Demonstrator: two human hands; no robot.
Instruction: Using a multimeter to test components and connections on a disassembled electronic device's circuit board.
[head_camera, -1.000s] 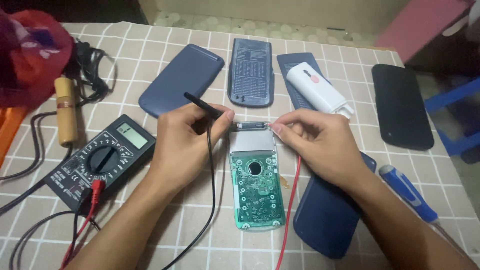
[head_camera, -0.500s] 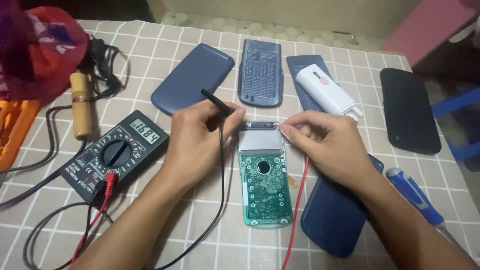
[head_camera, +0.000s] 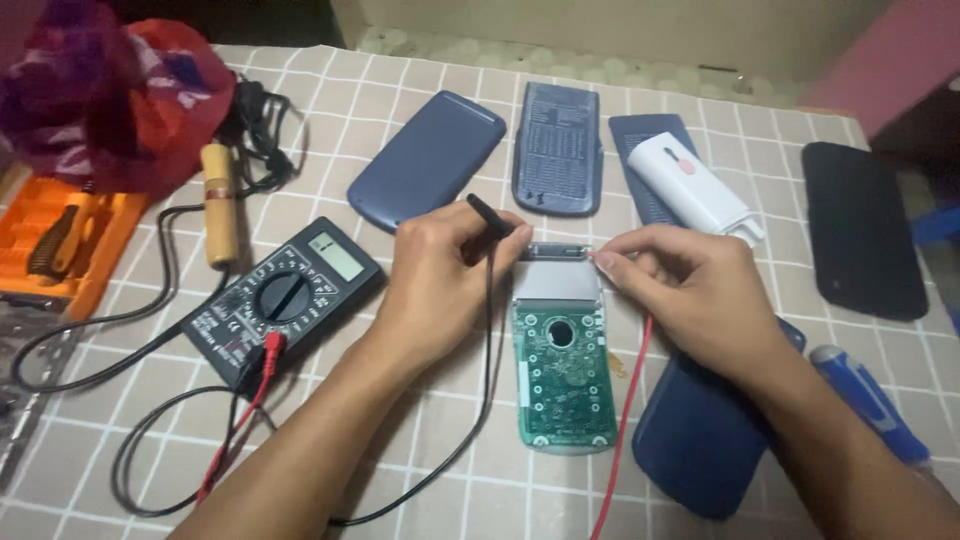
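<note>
Circuit board (head_camera: 562, 375), frame centre, green side up. Left hand (head_camera: 445, 275) pinches black probe (head_camera: 488, 218); right hand (head_camera: 690, 290) pinches red probe, tip hidden. Steady both tips on top-edge strip; watch meter (head_camera: 285, 298), centre left.

We count one multimeter (head_camera: 283, 298), one green circuit board (head_camera: 563, 372), two test probes, one black (head_camera: 488, 216) and one red, three dark blue covers (head_camera: 427, 158), one black cover (head_camera: 862, 228), one white gadget (head_camera: 695, 188) and one blue-handled screwdriver (head_camera: 868, 400).
</note>
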